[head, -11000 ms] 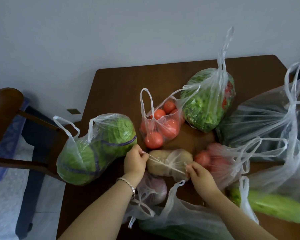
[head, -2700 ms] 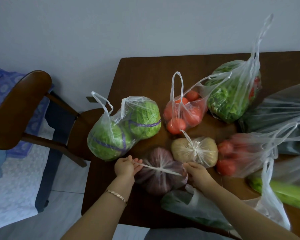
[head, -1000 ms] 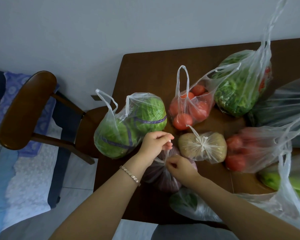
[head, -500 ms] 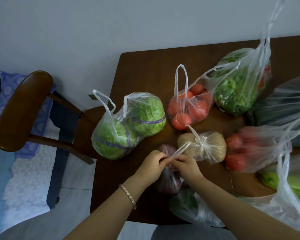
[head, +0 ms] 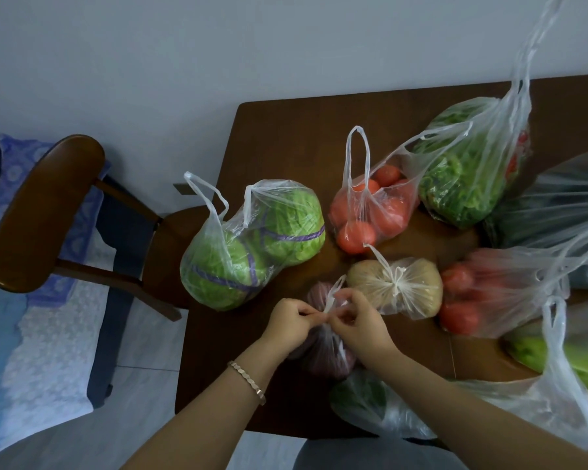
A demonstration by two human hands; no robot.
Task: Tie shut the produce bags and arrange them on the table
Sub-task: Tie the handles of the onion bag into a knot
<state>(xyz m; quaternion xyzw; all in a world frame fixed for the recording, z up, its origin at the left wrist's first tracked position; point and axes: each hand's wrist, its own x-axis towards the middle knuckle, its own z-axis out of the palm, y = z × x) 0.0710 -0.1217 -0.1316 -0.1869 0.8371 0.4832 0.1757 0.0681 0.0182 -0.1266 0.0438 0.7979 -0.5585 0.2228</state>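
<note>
Left hand [head: 291, 322] and right hand [head: 360, 320] fingers pinch the purple-onion bag [head: 323, 347] handles together on the surface [head: 286, 137].

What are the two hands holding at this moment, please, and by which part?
The left hand and the right hand both pinch the purplish produce bag by its handle strips, close together at the bag's gathered top.

Left hand [head: 291, 322] and right hand [head: 360, 322], pinch grip on handles [head: 333, 297] of reddish bag [head: 321, 359]
</note>
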